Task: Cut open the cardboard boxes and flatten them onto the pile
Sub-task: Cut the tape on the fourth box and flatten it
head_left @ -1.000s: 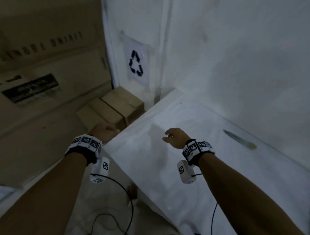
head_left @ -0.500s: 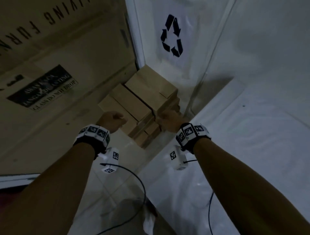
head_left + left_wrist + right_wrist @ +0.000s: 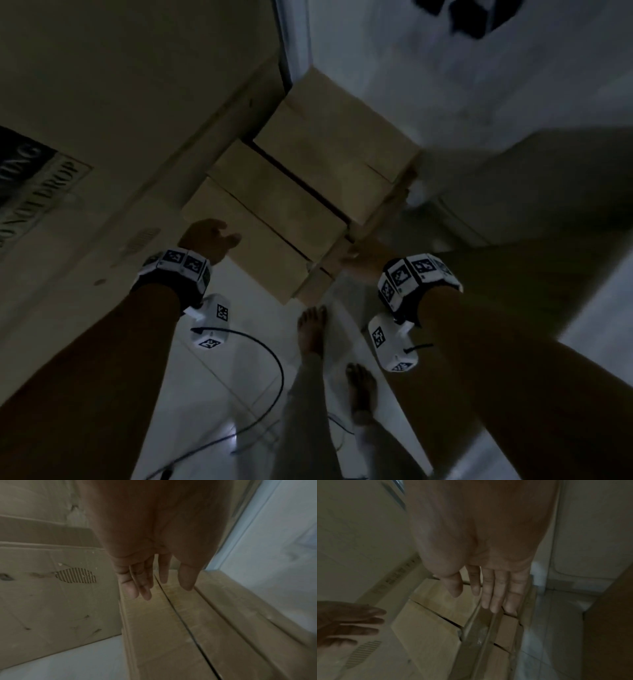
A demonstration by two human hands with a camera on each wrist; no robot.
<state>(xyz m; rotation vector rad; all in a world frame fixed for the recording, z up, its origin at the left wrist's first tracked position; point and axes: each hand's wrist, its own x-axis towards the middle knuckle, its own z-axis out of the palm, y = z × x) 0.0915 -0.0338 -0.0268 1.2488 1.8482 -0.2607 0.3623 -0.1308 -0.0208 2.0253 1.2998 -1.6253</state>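
Cardboard boxes (image 3: 298, 205) stand stacked on the floor in the corner, beside a large flattened carton (image 3: 102, 120), flaps closed, so any contents are hidden. The left hand (image 3: 209, 236) hovers empty over the near box, fingers (image 3: 145, 582) straight and apart; the right hand (image 3: 363, 257) reaches the stack's side edge, fingers (image 3: 493, 599) extended. Judged step: taking 1 box; next calls for a 2-handed grip.
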